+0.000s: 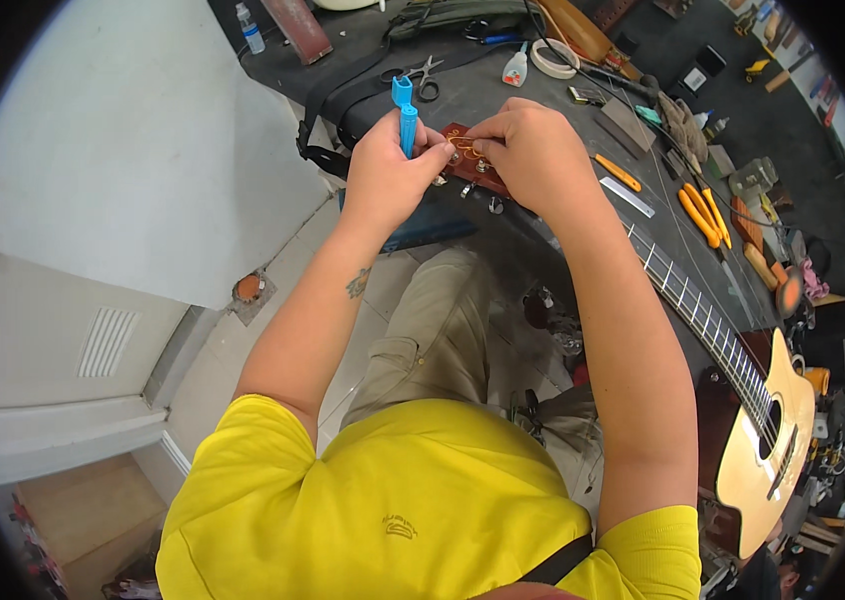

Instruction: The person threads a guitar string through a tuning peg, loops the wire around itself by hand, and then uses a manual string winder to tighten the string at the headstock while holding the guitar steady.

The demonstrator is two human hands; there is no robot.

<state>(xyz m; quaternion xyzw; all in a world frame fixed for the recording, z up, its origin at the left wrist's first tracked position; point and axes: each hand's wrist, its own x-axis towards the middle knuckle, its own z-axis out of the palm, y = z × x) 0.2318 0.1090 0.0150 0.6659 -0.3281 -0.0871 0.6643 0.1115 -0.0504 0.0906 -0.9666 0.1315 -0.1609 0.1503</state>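
An acoustic guitar lies along the bench edge, with its pale body (pixel 755 470) at the lower right and its reddish-brown headstock (pixel 484 181) at the top middle. Wrapped in my left hand (pixel 383 175) is a blue string winder (pixel 407 118), pointing upward. That hand's thumb and fingertips also reach the headstock's near end. My right hand (pixel 535 150) is closed in a pinch over the headstock, at a gold-coloured guitar string (pixel 464 143) curled there. Silver tuning pegs (pixel 496 206) stick out along the near edge. My fingers partly hide the string's end.
On the dark bench (pixel 488 95) lie scissors (pixel 427 80), a small glue bottle (pixel 516 66), a tape roll (pixel 555 58), an orange-handled knife (pixel 618 172), a metal ruler (pixel 628 197) and orange-handled pliers (pixel 705 215). A water bottle (pixel 251 30) stands at the far left.
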